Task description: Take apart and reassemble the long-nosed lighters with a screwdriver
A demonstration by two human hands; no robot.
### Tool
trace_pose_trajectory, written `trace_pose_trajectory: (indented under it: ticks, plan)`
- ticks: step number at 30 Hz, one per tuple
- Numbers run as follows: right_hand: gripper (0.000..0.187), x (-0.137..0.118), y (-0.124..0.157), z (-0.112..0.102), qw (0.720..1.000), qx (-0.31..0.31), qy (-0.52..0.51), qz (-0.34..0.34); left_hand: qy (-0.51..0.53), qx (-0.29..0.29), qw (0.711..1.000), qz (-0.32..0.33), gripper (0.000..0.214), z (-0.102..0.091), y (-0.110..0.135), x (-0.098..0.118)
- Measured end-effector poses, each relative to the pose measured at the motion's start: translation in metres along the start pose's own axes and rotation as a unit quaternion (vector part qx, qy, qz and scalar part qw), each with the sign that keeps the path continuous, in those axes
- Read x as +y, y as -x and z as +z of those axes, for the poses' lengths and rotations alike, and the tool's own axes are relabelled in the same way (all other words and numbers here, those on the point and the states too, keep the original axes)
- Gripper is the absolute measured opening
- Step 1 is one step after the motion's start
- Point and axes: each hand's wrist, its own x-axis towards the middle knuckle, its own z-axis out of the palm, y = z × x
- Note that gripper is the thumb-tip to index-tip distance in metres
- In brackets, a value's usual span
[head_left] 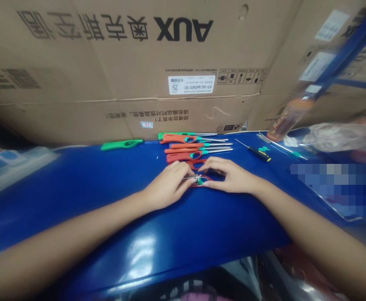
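My left hand (172, 184) is closed, thumb and fingertips pinched on a small clear and metallic part whose shape I cannot make out. Just right of the fingertips is a green trigger piece (199, 181) by a red lighter casing (208, 178) lying on the blue table. My right hand (233, 175) curves around the other side, thumb and fingers apart, with the thumb at the casing's edge. Directly beyond my hands, a red lighter (183, 157) lies in a row with orange lighters (178, 139) and a green lighter (170, 136), metal necks pointing right.
A green lighter handle (121, 145) lies farther left. To the right are a black and yellow screwdriver (259, 153), thin metal rods (283, 146), an orange-capped bottle (287, 121) and a clear plastic bag (336, 136). A large cardboard box (123, 62) stands behind the blue table (113, 234).
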Motion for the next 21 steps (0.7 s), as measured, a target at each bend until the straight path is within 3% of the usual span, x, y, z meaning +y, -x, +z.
trace_pose_trajectory:
  ticks: [5,16,21]
  plan:
    - [0.048,0.004,0.003,-0.004,0.998,-0.041,0.039,-0.015,-0.04,-0.044,0.998,0.031,0.018,-0.019,-0.002,-0.007]
    - [0.041,0.001,0.004,-0.006,0.996,-0.061,0.058,0.002,-0.006,-0.107,0.994,-0.002,0.019,-0.023,-0.002,-0.009]
    - [0.041,0.004,0.004,-0.007,0.995,-0.068,0.071,0.008,-0.01,-0.104,0.994,-0.005,0.018,-0.03,-0.006,-0.007]
